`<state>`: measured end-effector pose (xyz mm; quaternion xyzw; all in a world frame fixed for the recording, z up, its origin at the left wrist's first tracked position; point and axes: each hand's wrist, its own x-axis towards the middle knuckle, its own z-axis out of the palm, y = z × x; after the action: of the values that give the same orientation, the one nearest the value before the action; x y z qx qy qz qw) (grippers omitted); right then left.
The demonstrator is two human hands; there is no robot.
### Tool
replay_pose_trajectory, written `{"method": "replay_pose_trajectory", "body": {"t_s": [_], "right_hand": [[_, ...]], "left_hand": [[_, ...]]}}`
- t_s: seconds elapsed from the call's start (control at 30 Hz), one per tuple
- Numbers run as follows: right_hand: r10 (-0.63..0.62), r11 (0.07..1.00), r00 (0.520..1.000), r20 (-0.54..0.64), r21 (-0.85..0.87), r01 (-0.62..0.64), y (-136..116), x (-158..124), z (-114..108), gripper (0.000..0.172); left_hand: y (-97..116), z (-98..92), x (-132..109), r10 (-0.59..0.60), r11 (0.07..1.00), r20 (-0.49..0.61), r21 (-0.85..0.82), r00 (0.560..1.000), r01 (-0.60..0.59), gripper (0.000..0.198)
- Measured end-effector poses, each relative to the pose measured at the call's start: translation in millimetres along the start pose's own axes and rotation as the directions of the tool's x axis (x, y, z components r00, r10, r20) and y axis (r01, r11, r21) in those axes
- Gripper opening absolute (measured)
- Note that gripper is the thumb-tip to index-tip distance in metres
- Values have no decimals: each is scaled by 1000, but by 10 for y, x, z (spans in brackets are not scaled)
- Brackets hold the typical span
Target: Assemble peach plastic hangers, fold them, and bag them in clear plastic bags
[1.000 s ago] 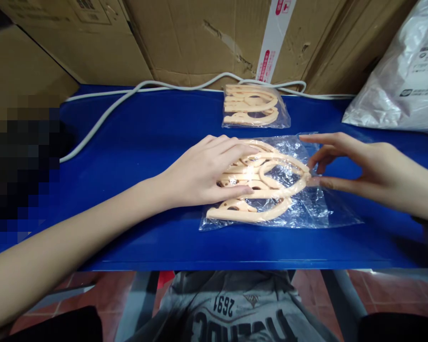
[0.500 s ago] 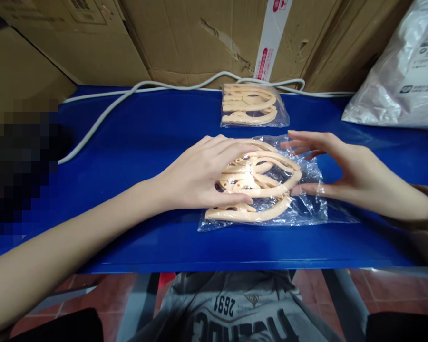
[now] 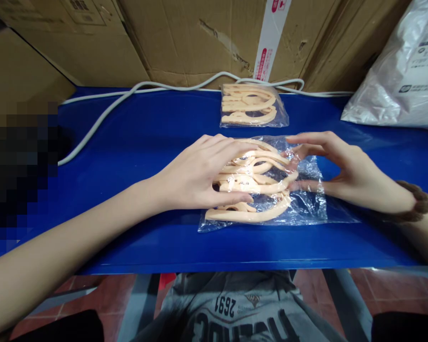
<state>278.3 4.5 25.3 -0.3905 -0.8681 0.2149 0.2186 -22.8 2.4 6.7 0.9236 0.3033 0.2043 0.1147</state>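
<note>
Blue table [image 3: 139,237]: one, cardboard [image 3: 185,38] behind, white cord [image 3: 146,83] along the back.
Clear bags: two; near bag [image 3: 306,211] under the hands, far bag [image 3: 280,119] behind it.
Cream pieces [image 3: 257,217]: in both bags, overlapping too much to count.
Left hand [image 3: 199,173]: opened out, palm down across the near bag.
Right hand [image 3: 342,164]: thumb and fingers parted at the near bag's right part; cannot tell whether it pinches anything.
White parcel [image 3: 395,90]: one, cut off at right.
</note>
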Motion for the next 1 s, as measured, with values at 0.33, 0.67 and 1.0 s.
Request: {"method": "replay_pose_trajectory", "body": {"t_s": [0.33, 0.67, 1.0], "right_hand": [[-95, 994, 995, 5, 51, 95, -36, 23, 9, 58], [-196, 980, 981, 2, 35, 196, -2, 47, 72, 59], [-208, 976, 977, -42, 57, 210, 24, 42, 111, 59]], "left_hand": [[-31, 15, -4, 19, 1000, -34, 6, 999, -19, 72], [-34, 17, -7, 14, 1000, -25, 5, 1000, -14, 69], [-44, 21, 6, 22, 1000, -17, 6, 1000, -22, 69]]}}
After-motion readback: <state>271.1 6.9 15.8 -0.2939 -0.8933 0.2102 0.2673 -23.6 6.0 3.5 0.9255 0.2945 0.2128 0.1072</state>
